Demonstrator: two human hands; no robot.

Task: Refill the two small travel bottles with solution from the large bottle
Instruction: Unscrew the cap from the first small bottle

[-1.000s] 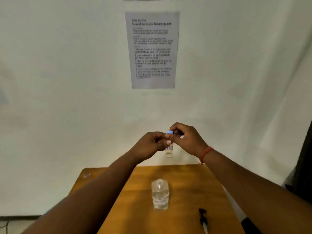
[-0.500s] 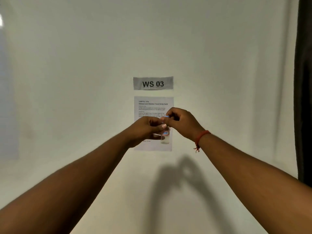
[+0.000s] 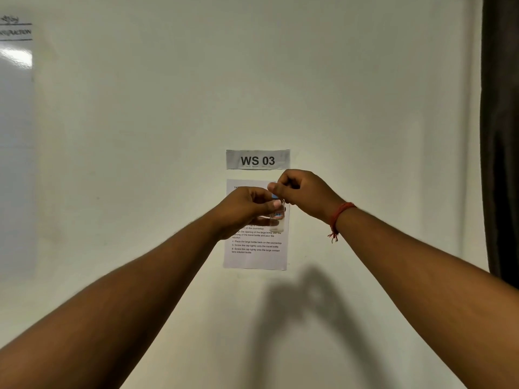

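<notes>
A grey strip [image 3: 257, 159] on the wall reads "WS 03". Just below the strip hangs a printed sheet [image 3: 255, 255]; its lower lines can be read: "4 Place the large bottle back on the countertop", "5 Screw the cap tightly onto the travel bottle", "6 Screw the cap tightly onto the large contact lens solution bottle". Far left of the strip, a glossy board [image 3: 15, 32] bears partly cut-off, blurred letters.

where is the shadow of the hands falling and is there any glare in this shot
Head view: the left hand and right hand, gripping the small travel bottle, cast a dark shadow on the wall below; glare whitens the board at far left.
</notes>
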